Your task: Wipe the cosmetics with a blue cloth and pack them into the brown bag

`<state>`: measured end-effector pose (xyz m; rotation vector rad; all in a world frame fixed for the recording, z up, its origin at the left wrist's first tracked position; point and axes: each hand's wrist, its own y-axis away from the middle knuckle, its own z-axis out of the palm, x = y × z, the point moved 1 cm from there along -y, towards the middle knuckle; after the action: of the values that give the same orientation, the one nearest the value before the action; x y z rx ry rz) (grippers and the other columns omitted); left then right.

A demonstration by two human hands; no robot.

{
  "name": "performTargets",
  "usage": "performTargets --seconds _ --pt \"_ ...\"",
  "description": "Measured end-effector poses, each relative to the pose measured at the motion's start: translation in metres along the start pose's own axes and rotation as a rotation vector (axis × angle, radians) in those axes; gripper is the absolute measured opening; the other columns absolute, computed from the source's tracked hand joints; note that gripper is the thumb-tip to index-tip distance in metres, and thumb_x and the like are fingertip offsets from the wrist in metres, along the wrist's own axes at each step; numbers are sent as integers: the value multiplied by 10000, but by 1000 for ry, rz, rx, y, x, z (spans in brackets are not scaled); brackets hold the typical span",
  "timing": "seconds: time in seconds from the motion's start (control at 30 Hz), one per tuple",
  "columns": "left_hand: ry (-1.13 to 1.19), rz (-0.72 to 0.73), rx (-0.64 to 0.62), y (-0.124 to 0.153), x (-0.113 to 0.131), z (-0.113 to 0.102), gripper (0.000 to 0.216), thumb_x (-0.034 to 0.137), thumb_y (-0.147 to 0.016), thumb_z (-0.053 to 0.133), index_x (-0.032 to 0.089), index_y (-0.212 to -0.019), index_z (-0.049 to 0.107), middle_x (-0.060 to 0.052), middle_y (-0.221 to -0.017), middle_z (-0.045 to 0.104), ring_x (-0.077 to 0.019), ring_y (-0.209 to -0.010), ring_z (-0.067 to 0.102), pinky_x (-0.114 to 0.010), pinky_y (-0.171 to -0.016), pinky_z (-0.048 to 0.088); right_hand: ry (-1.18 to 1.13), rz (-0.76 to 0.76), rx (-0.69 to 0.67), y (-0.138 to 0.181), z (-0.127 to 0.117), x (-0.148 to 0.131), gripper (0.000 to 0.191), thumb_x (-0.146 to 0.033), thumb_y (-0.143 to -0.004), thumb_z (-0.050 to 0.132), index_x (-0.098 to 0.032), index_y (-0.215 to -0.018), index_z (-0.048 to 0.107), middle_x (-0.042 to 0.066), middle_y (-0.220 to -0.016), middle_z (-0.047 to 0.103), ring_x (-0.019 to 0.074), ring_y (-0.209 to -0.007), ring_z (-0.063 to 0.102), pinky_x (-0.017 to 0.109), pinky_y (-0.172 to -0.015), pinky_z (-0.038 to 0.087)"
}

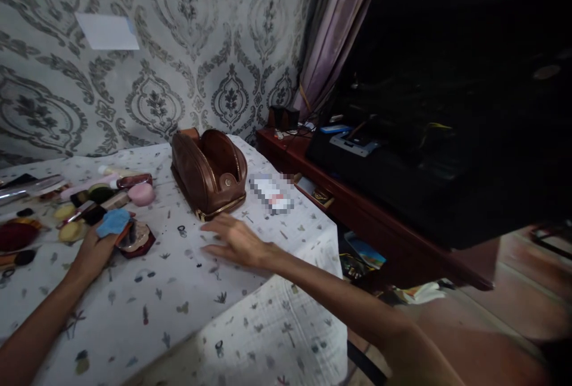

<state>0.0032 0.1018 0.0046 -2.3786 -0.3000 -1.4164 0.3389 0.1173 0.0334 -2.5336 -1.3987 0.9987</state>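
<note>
My left hand [95,253] is closed around a small soft blue cloth [114,223] with an orange edge, low over the table. Beside its fingertips lies a dark red compact [136,240] with a beige, shell-like top. My right hand [240,240] is open, fingers stretched to the left, just in front of a brown leather toiletry bag [187,165]. The bag stands upright with its zipped top gaping; it looks hollow inside. Nothing shows in my right hand.
Several makeup items, including a pink round jar [141,193] and a brush [18,258], cover the table's left side. A blurred-out white packet [271,193] lies right of the bag. A red-brown desk [304,159] with a large black screen [438,106] stands on the right.
</note>
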Motion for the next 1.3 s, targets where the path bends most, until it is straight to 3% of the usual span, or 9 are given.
performTargets --seconds 0.1,0.2,0.27,0.4,0.53,0.73,0.93,1.07,1.3 --pt "9 22 -1 1 4 1 536 653 -597 669 186 -861 673 -72 -999 735 -318 -1051 630 -460 -1057 466 8 -30 -115 -51 34 -20 524 -486 -851 713 -188 -1261 581 111 -1192 635 264 -1157 574 390 -991 472" --pt "23 64 -1 3 6 3 540 669 -637 649 181 -868 668 -79 -996 725 -295 -1025 634 -446 -1049 470 20 60 -168 -93 65 -31 710 -560 -733 793 -134 -1249 556 157 -1212 600 327 -1170 543 462 -996 449" --pt "72 47 -8 5 5 3 589 686 -666 645 167 -945 676 -99 -1049 718 -292 -1046 639 -450 -1071 451 -6 123 -189 -109 83 -34 754 -559 -688 823 -118 -1236 552 170 -1216 600 348 -1168 534 486 -991 437" --pt "171 9 -100 9 1 2 668 659 -696 701 137 -1110 669 -138 -1140 707 -308 -1105 647 -436 -1057 470 -99 156 -105 -115 105 -34 668 -502 -751 787 -170 -1272 535 120 -1229 626 317 -1187 528 454 -994 421" --pt "184 0 -104 9 -5 2 682 675 -687 707 153 -1124 668 -124 -1129 719 -321 -1090 655 -440 -1043 484 -107 177 -61 -108 110 -31 664 -501 -728 806 -173 -1248 554 98 -1170 652 289 -1141 554 416 -975 429" --pt "119 15 50 5 -8 0 481 591 -698 663 214 -996 676 -63 -1029 732 -321 -1039 651 -439 -1023 491 -135 192 -53 -107 109 -30 652 -481 -702 838 -199 -1225 572 73 -1153 662 270 -1129 563 388 -975 437" --pt "-151 110 77 7 -1 -12 320 413 -780 526 212 -1008 628 -35 -943 703 -257 -923 646 -387 -902 526 -244 160 -11 -108 110 -24 586 -428 -710 839 -182 -1189 609 72 -1123 682 256 -1099 582 365 -943 448" --pt "-385 236 52 -1 -7 -25 334 307 -746 448 182 -1005 618 -55 -956 699 -247 -919 636 -369 -876 517 -253 189 -7 -110 105 -19 541 -347 -684 841 -169 -1156 643 73 -1075 687 257 -1051 593 366 -903 465" --pt "-660 302 96 -5 -23 -41 385 137 -710 453 202 -1059 602 -65 -1078 686 -242 -1007 625 -354 -907 498 -248 210 57 -111 93 -15 502 -277 -693 793 -175 -1167 662 71 -1061 704 244 -1010 621 361 -901 479"
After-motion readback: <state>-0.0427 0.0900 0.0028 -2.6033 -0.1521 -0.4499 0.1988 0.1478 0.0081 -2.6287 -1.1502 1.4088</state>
